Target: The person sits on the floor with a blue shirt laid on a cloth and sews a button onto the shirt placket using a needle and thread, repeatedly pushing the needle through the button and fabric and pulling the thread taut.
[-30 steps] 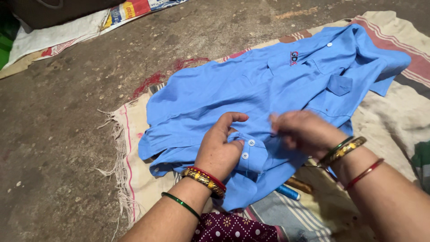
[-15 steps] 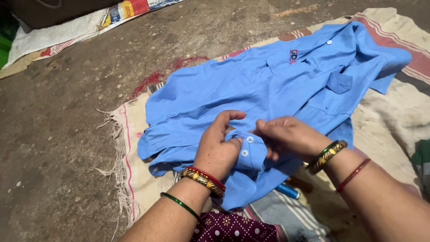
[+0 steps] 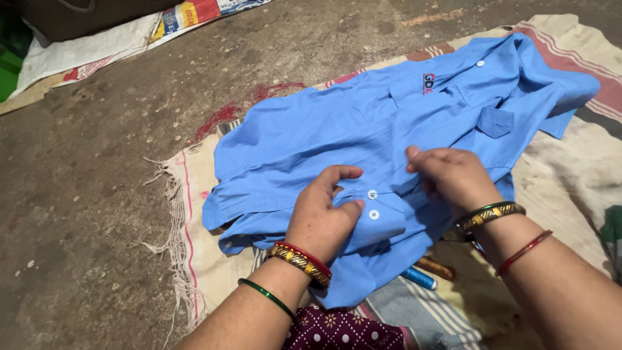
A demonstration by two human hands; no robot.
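Note:
A blue button-up shirt [image 3: 337, 129] lies spread on a pale cloth [image 3: 570, 175] on the ground. My left hand [image 3: 321, 217] pinches the shirt's cuff [image 3: 382, 217], thumb beside its two white buttons. My right hand [image 3: 453, 175] rests on the sleeve fabric just right of the cuff, fingers curled and gripping the cloth. Both wrists wear gold, green and red bangles.
Rough grey concrete floor [image 3: 97, 194] lies to the left, with red stains. A blue thread spool [image 3: 418, 279] and a brown stick-like object [image 3: 435, 267] peek from under the shirt. Printed sacks [image 3: 110, 39] lie at the top left. The cloth's fringed edge [image 3: 172, 227] borders the floor.
My right hand moved in to the cuff, then pulled back up and to the right along the sleeve. The cuff now lies flatter and wider. My left hand stayed on the cuff.

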